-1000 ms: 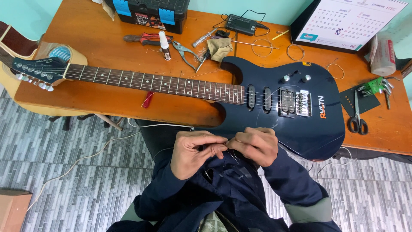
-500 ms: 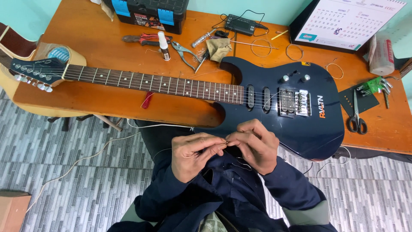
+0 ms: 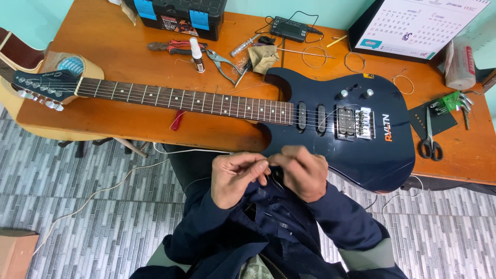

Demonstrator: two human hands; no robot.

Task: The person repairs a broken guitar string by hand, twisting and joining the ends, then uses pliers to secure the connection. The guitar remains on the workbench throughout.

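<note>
A dark blue electric guitar (image 3: 330, 124) lies across the orange wooden table (image 3: 124, 46), body at right centre; whether any strings run over its neck cannot be told. Pliers (image 3: 173, 47), scissors (image 3: 428, 139) and loose wire coils (image 3: 355, 62) sit near the frame's top and right. At lower centre, the left hand (image 3: 236, 178) and right hand (image 3: 302, 173) pinch a thin guitar string (image 3: 268, 166) between closed fingertips, just below the body.
</note>
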